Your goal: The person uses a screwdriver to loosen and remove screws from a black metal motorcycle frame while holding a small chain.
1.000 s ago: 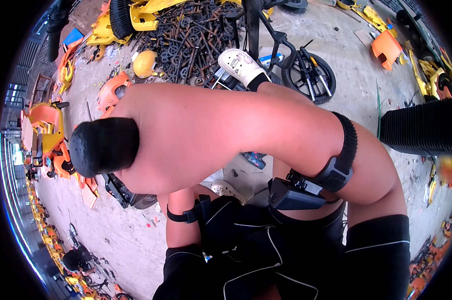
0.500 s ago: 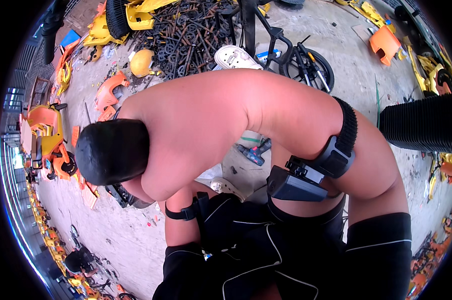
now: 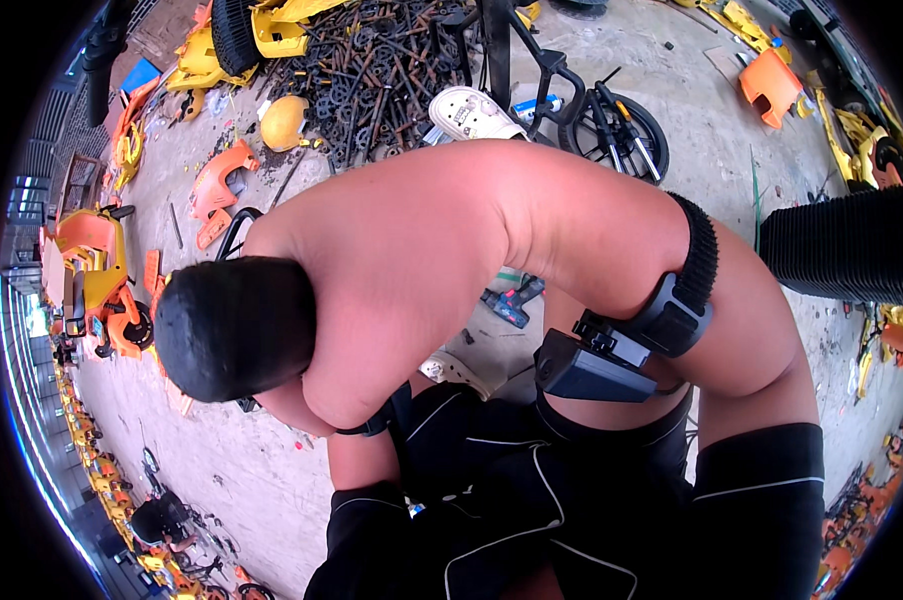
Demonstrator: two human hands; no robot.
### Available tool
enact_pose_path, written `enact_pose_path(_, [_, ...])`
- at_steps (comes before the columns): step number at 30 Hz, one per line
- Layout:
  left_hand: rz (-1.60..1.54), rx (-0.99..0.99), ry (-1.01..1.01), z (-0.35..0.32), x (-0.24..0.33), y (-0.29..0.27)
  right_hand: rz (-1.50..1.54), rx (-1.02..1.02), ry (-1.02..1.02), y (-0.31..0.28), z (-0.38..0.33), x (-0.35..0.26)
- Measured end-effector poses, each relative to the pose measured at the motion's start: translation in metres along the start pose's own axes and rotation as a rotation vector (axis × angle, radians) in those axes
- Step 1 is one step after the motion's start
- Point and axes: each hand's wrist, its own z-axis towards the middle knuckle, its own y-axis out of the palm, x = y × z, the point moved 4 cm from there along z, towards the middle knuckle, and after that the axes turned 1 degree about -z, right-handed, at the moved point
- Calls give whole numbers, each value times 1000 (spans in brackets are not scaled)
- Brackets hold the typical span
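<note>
My right arm (image 3: 572,210) bends across the view from the lower right, with a black strap and box-like device (image 3: 597,368) on it. At its far end, on the left, is a smooth, rounded black shape (image 3: 237,330). I cannot tell whether it is a glove or something held; no separate fingers show there. My left arm (image 3: 362,465) comes up from below and passes behind the right arm, so my left hand is hidden. Part of a black tubular loop (image 3: 234,232) shows just beyond the black shape. A cordless drill (image 3: 515,300) lies on the floor under my right arm.
White clogs (image 3: 475,113) show beyond the arm and near my lap. Farther out are a heap of dark metal parts (image 3: 387,80), a black wheel with fork tubes (image 3: 622,130), orange panels (image 3: 222,180) and a yellow round part (image 3: 284,122). A ribbed black column (image 3: 837,245) stands at right.
My right forearm and the black shape have shifted slightly right and down. They cover more of my left arm and its strap. The tubular loop has come into sight behind.
</note>
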Motion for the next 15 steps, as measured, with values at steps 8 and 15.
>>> enact_pose_path(8, [309,-82,6,-1,21,7,29,146,-52,0,0,-9])
enact_pose_path(15, [12,66,75,8,-9,-29,105,548,-234,-19,-16,-26])
